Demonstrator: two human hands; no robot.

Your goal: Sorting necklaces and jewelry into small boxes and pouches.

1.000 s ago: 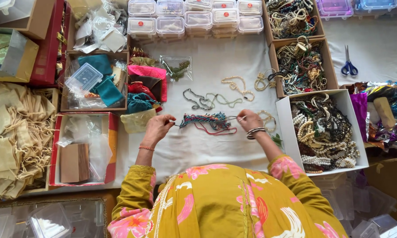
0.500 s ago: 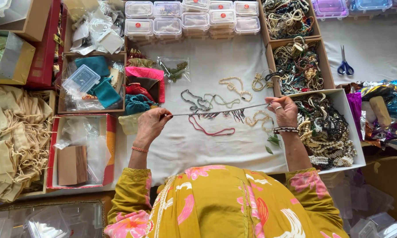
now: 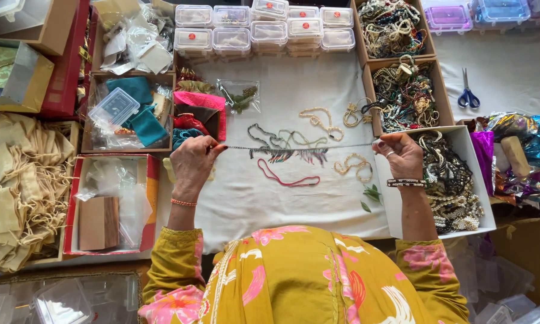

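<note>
Your left hand (image 3: 193,163) is closed in a pinch on one end of the thin beaded strand (image 3: 294,147); your right hand (image 3: 400,155) is pinched tight on the other end. The strand is pulled taut and level between them, above the white cloth (image 3: 246,204). Under it: a red cord (image 3: 287,179) and loose necklaces (image 3: 318,123). Right hand sits over the white box (image 3: 396,210) rim. Farther back: clear plastic containers (image 3: 264,30), scissors (image 3: 467,93).

Necklace (image 3: 294,146) stretching mid-frame between left hand (image 3: 193,165) and right hand (image 3: 402,155); scissors (image 3: 467,95) lying upper right.
</note>
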